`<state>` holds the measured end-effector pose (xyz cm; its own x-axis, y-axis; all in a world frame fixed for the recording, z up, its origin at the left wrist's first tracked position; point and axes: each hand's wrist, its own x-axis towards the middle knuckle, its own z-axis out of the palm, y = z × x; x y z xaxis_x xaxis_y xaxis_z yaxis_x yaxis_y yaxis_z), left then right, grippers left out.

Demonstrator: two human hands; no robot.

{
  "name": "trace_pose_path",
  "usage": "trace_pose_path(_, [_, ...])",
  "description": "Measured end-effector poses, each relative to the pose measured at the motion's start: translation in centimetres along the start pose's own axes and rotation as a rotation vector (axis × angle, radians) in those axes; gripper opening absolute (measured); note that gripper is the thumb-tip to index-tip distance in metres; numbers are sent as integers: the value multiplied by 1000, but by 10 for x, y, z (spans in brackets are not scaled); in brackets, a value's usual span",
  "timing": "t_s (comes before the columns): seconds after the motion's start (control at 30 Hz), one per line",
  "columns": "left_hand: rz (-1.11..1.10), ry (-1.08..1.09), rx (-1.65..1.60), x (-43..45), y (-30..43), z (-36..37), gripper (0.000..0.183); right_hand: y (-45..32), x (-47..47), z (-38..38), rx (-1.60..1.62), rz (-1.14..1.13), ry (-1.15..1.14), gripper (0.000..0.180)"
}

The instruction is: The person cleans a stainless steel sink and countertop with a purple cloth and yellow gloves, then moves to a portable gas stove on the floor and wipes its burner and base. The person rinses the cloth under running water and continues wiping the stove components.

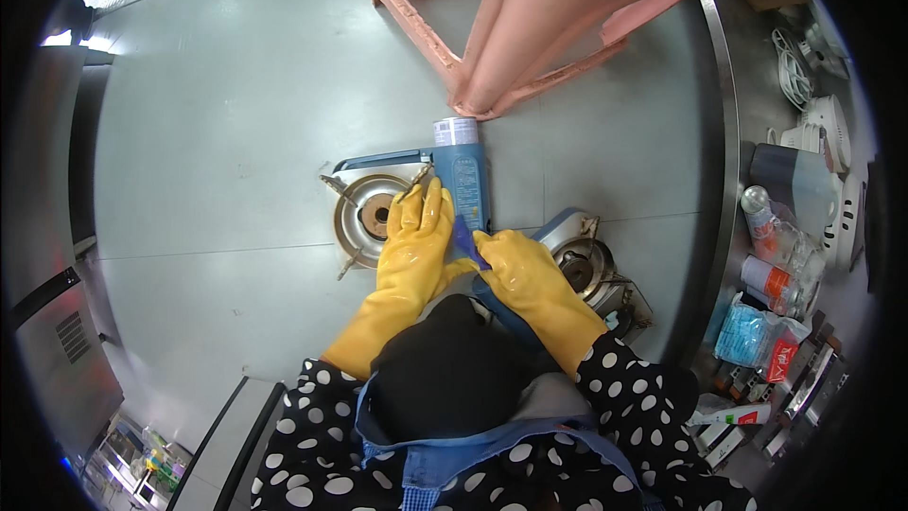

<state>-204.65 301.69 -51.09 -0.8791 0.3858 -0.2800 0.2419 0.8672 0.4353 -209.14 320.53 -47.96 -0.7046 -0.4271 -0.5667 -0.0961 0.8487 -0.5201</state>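
A portable gas stove with a blue casing and a round metal burner stands on the floor, a gas canister at its far end. My left hand, in a yellow rubber glove, lies with fingers extended over the stove's burner side, beside the blue casing. My right hand, gloved alike, is closed on a purple cloth or scraper against the casing; its exact kind cannot be told. A second portable stove sits to the right, partly hidden by my right forearm.
A pink plastic stool or chair lies beyond the stove. On the right, past a metal edge, are spray cans, a blue packet, a white cable and other items. A metal appliance stands left.
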Motion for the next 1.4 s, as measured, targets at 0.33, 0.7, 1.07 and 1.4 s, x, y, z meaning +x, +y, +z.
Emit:
trace_pose_path(0.33, [5,31,-27,0,0,5,106,22,-8,2,-1,51,117,23])
trace_pose_path(0.7, [-17,47,64,15,-5,2,111,46,-14,-1,435,-263,443,42])
trace_pose_path(1.07, [-187,-94,172,35,14,-5,123,190,-127,-68,554,-230,673,42])
trace_pose_path(1.4, [-342,-414,312,74,18,-24,131,206,-192,-106,330,-40,645,49])
